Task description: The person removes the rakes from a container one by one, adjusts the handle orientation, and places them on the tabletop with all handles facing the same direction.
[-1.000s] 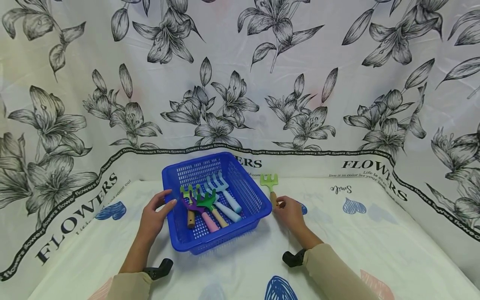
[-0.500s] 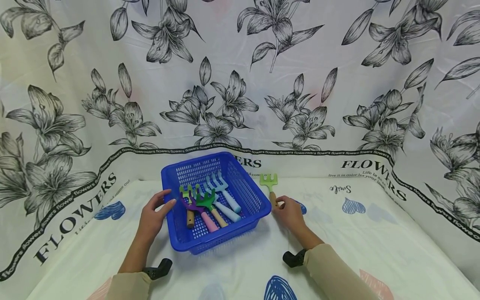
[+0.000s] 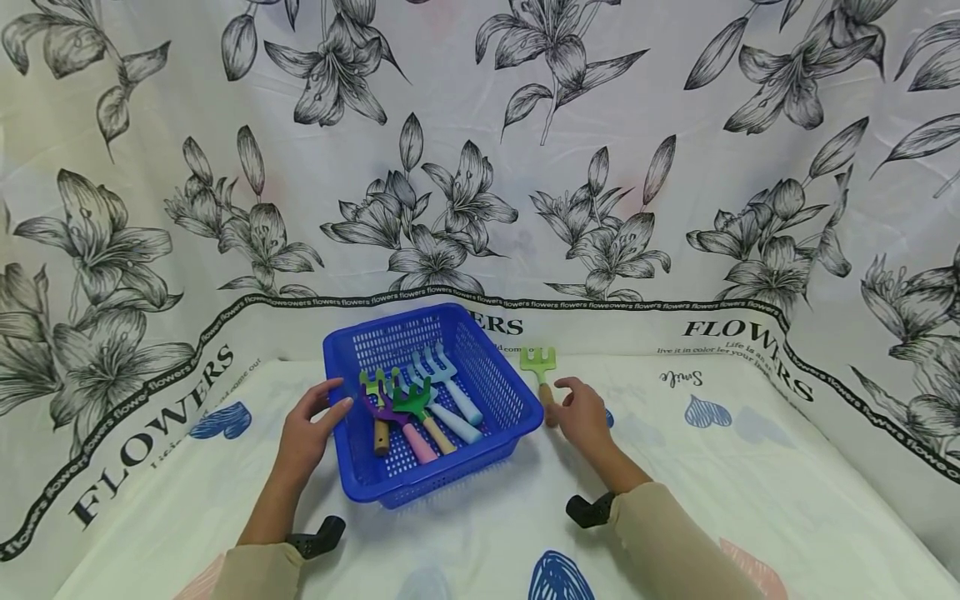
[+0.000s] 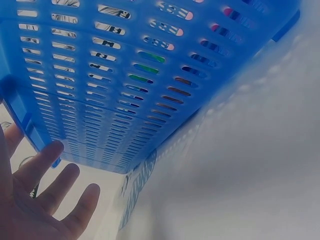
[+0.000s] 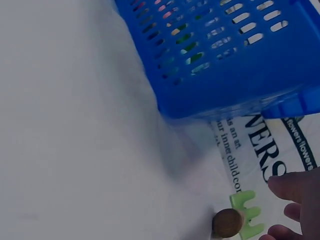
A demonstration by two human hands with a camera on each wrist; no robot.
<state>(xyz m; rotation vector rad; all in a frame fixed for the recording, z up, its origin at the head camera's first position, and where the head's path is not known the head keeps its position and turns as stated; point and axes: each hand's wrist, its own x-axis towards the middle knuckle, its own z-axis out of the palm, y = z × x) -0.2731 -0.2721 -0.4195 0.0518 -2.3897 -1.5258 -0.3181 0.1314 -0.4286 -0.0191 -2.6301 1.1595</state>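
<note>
A blue plastic basket [image 3: 442, 477] with perforated walls stands in the middle of the table. Inside lie several small garden hand forks, among them a purple one with a pink handle [image 3: 418, 444], a green one with a beige handle [image 3: 440, 435] and pale blue ones [image 3: 467, 404]. My left hand [image 3: 306, 429] is at the basket's left rim, fingers loosely spread and fingertips right at the edge. To the basket's right lies a light green hand fork [image 3: 538, 362] with a wooden handle. Right beside that handle, my right hand [image 3: 585, 417] has thumb and forefinger apart, holding nothing.
A white cloth [image 3: 465, 550] with printed hearts covers the table. Behind it hangs a flower-printed curtain [image 3: 480, 208], close to the basket's far side. A black wrist mount [image 3: 318, 537] sits on the left wrist, another mount [image 3: 588, 511] on the right.
My right hand has let go of the light green hand fork and moved slightly right of its handle, fingers opening. The fork, basket and left hand stay where they were.
</note>
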